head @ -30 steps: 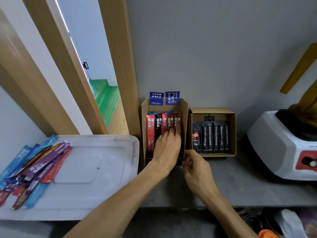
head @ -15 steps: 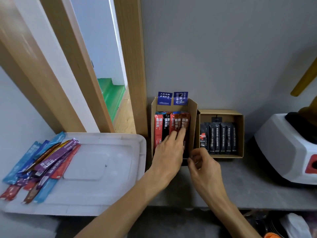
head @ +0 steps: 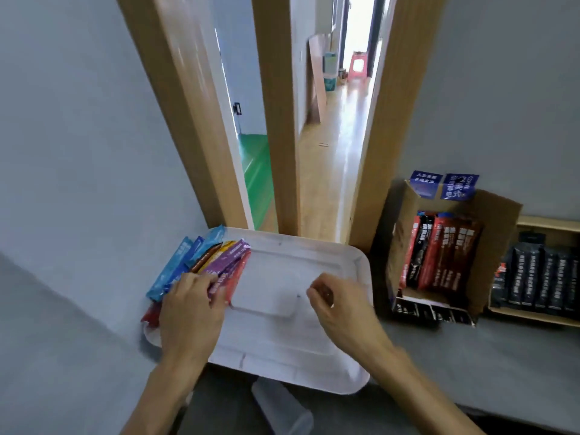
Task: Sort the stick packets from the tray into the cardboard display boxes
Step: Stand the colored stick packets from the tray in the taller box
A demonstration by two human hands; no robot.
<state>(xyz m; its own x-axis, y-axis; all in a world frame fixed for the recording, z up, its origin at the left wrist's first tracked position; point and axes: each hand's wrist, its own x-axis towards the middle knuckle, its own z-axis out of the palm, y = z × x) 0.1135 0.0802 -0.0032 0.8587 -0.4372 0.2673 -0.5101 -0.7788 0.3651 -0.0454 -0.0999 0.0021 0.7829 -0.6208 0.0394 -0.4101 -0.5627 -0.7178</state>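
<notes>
We're looking down at the grey desk [head: 470,365], and the white tray [head: 298,350] fills the lower middle of the frame. At centre right stands the tall cardboard display box [head: 499,243], already carrying a row of red, black and brown packets [head: 439,252] upright inside it. At the right edge sits the lower cardboard box [head: 546,318], cut off by the frame, with its row of black packets [head: 539,277] side by side. So a good share of the sorting looks done, we'd say.

What's left is on the tray's left end: the loose pile of stick packets [head: 216,262], blue, orange, purple and red, lying slantwise and overlapping, too tangled to count. None of those colours but red shows in either box yet, so we judge several trips remain.

And here's the left hand [head: 191,312], laid on that pile, fingers bent down over the purple and red ones; whether it has closed on any packet, we cannot tell. The right hand [head: 342,309] hovers over the tray's middle, fingers curled toward the thumb, nothing visible in it.
</notes>
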